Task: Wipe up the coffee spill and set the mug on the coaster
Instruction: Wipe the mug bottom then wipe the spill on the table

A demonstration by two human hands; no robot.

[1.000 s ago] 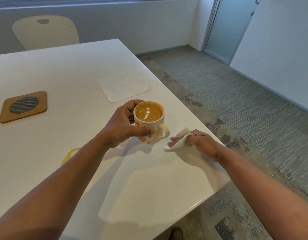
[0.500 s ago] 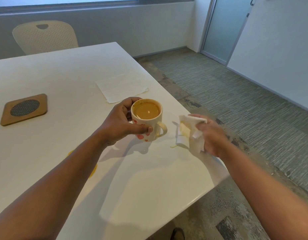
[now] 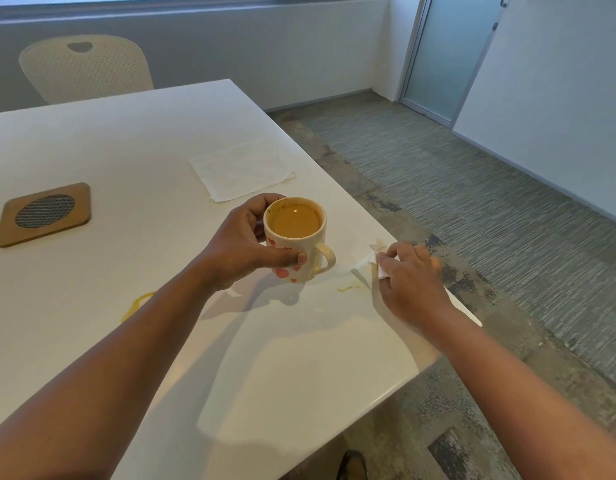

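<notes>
**A:** Head view caught mid-wipe: right hand [image 3: 408, 278] fingers pinched a crumpled white napkin [image 3: 366, 263] beside a small coffee streak [image 3: 346, 289].

**B:** Left hand [image 3: 246, 245] gripped the full heart-print mug [image 3: 296, 239], well apart from the square wooden coaster [image 3: 43, 213]. Yellow ring [image 3: 137, 304] probably needed wiping next.

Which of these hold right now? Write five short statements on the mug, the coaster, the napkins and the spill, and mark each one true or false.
1. The left hand holds the mug, which has coffee in it. True.
2. The mug stands on the coaster. False: the coaster lies bare, far to the left of the mug.
3. The right hand holds a crumpled napkin near the table's right edge. True.
4. All the coffee is wiped up. False: a coffee ring shows beside the left forearm and a small streak by the right hand.
5. The flat napkin lies under the mug. False: it lies beyond the mug, untouched.
</notes>
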